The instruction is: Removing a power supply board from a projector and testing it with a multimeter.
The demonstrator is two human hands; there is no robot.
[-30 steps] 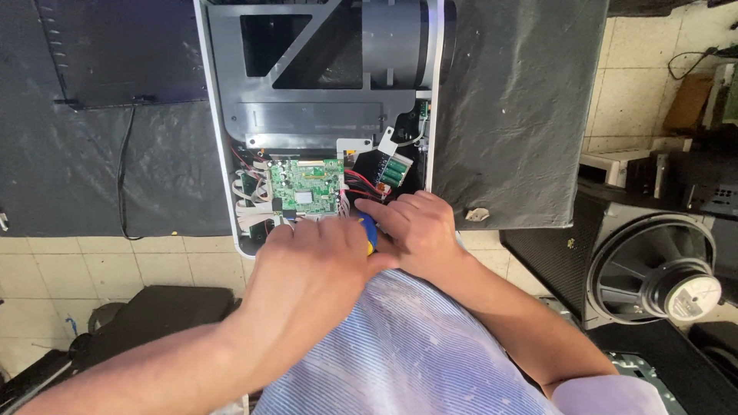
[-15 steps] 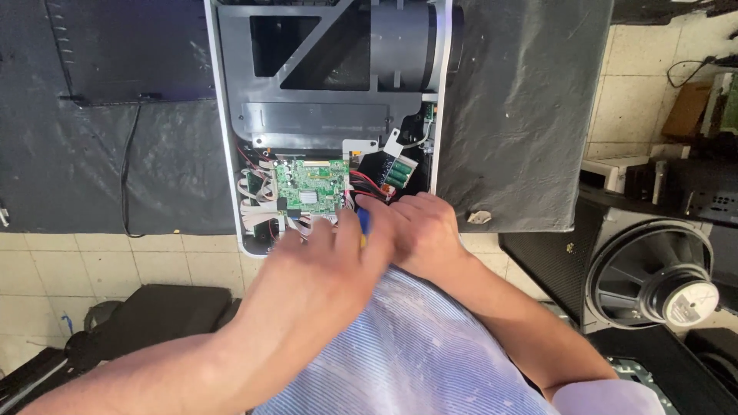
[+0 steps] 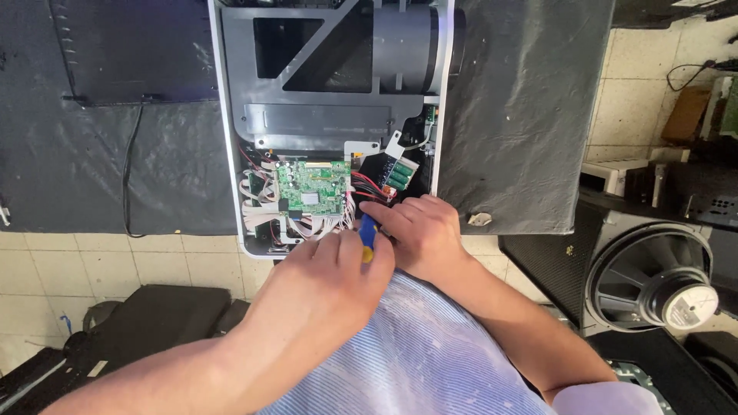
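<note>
Blue and yellow show on the handle of a screwdriver (image 3: 368,233) just below the middle of the frame, gripped between both hands. Left hand (image 3: 327,277) wraps the handle from below, its fingers (image 3: 338,250) curled tight around the yellow end. Right hand (image 3: 419,230) lies just beside it to the right, fingers (image 3: 384,215) bent and pinching the upper blue part of the handle; the tool's tip is hidden behind them. Both hands sit at the lower edge of an opened white device (image 3: 231,154), whose grey inner frame (image 3: 323,115) and grey cylinder (image 3: 407,46) fill the upper middle. A green circuit board (image 3: 311,188) lies just above the left hand, with red wires (image 3: 367,184) and a black block with green parts (image 3: 396,175) above the right hand. The device rests on a dark cloth (image 3: 523,115) spread over the desk. A round speaker (image 3: 661,292) stands at the lower right, on the floor.
</note>
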